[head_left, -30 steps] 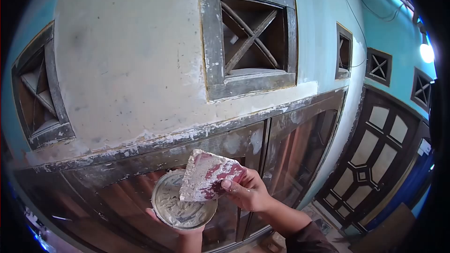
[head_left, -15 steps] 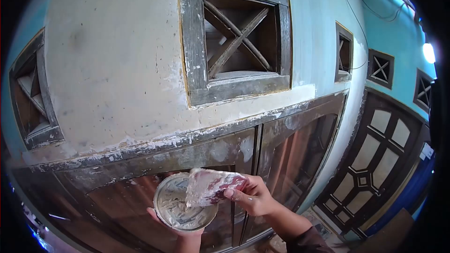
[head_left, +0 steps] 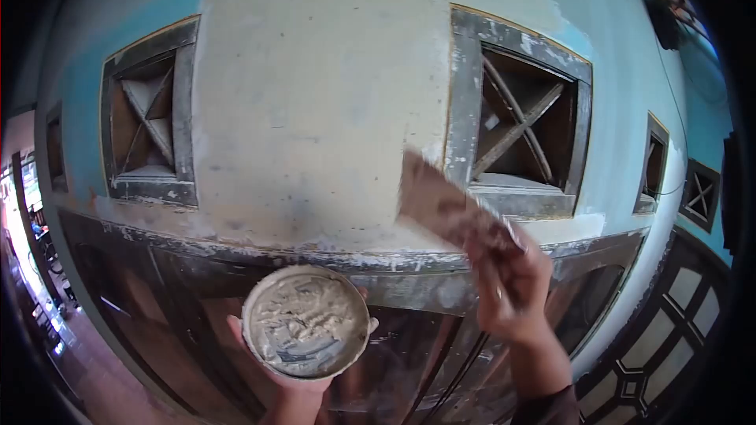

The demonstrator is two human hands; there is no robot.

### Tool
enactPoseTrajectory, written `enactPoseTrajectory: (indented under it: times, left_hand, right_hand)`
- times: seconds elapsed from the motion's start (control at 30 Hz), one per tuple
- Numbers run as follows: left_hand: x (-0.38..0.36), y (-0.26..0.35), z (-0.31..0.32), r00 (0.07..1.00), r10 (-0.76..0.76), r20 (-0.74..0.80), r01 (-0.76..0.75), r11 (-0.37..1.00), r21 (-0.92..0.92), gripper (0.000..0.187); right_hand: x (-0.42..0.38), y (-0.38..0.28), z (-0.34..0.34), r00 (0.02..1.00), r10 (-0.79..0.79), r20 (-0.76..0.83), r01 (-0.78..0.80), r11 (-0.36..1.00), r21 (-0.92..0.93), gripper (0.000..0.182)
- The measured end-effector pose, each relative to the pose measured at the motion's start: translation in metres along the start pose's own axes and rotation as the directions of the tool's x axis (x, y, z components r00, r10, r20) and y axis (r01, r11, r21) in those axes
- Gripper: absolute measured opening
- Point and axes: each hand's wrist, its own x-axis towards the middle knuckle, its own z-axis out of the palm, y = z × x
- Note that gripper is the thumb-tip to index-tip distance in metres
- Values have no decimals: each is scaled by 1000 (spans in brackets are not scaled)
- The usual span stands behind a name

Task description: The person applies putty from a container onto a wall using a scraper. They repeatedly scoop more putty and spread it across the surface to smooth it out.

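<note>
My left hand [head_left: 295, 384] is wrapped round a round tub [head_left: 249, 346] from below, with fingertips showing at both sides of its rim. Greyish-white filler paste [head_left: 303, 316] lies in it, spread unevenly, with a dark bare patch near the bottom. In my right hand [head_left: 516, 287] is a flat, reddish-brown putty scraper [head_left: 441, 201], blurred by motion and tilted up to the left. Its blade overlaps the patched, cream-coloured wall [head_left: 315, 110] in this view, just left of the right-hand vent's frame.
Two wooden vents with crossed bars, a left vent [head_left: 150, 114] and a right vent [head_left: 520, 114], sit in the wall. Below runs a paint-flecked wooden ledge [head_left: 394, 261] over dark glazed panels. A panelled door [head_left: 669, 330] stands at right; a bright opening [head_left: 31, 205] shows far left.
The scraper has lifted out of the tub, up and right towards the wall. The tub now faces me more fully. My view has turned left.
</note>
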Motion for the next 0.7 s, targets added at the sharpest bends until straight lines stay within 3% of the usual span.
enactPoseTrajectory:
  times: [0.03,0.1,0.27,0.3,0.37,0.5,0.57,0.6,0.7]
  left_hand:
    - [-1,10,5,999,42,-19,-42,999,15,108]
    - [2,36,4,994,73,-86,-74,997,-12,109]
    - [9,94,-4,980,194,38,-197,975,107,108]
    - [10,104,-6,973,221,71,-228,966,122,106]
    - [11,118,-15,965,244,96,-256,956,143,106]
    - [14,134,-24,955,252,157,-276,949,154,103]
    - [14,135,-20,945,305,114,-322,927,191,101]
    - [16,134,-27,933,360,10,-357,920,161,101]
    - [20,136,-26,937,338,82,-346,930,122,101]
  right_hand:
    - [27,-6,0,985,-171,16,169,946,-276,44]
    - [67,-8,11,948,-315,37,290,813,-505,58]
    - [161,23,27,904,-413,113,340,532,-775,60]
    - [178,31,29,877,-456,151,357,409,-840,57]
    - [206,38,37,831,-517,203,395,292,-871,51]
    - [261,50,58,789,-579,205,415,256,-873,43]
    - [287,49,71,740,-648,179,419,236,-877,38]
    - [299,43,77,732,-657,180,430,241,-870,35]
    - [337,41,86,732,-663,160,401,230,-887,35]
